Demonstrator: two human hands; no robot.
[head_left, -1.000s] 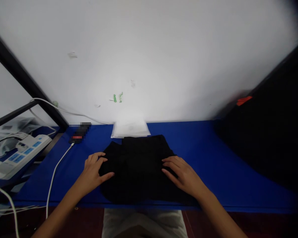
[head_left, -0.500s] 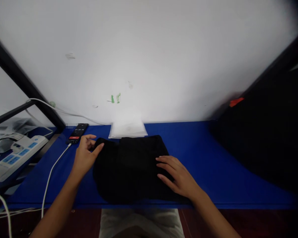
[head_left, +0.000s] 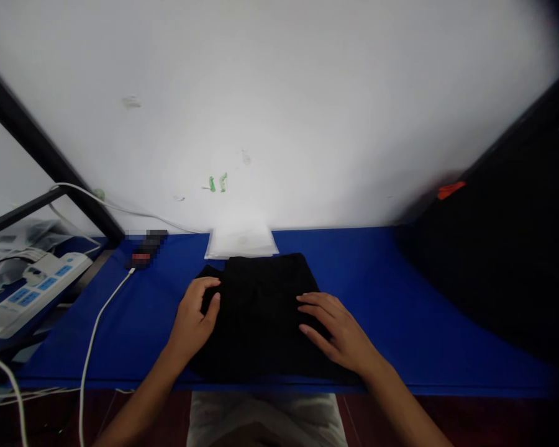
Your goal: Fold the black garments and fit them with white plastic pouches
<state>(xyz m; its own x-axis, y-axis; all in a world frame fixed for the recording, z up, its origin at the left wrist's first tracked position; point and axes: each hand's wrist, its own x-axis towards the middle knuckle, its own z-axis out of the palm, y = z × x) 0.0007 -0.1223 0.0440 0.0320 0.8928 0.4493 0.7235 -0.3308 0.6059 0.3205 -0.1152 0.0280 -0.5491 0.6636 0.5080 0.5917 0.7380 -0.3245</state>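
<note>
A folded black garment (head_left: 265, 310), its exact kind not clear, lies on the blue table in front of me. My left hand (head_left: 198, 316) is at its left part, thumb and bent fingers closed on the dark fabric; the lower fingers are partly hidden. On the right part, my right hand (head_left: 338, 329) rests palm down, its fingers spread and holding nothing. Just behind the garment lies a stack of clear plastic bags (head_left: 241, 242), against the wall.
At the left are a phone (head_left: 146, 249) on a white cable (head_left: 93, 335) and a white power strip (head_left: 41, 288). A large black pile (head_left: 503, 261), with a small orange piece (head_left: 451, 190) near it, covers the right end of the blue table (head_left: 368, 267).
My left hand has moved right and slightly down, bringing the garment's left edge inward, so the garment is narrower. My right hand has stayed almost in place.
</note>
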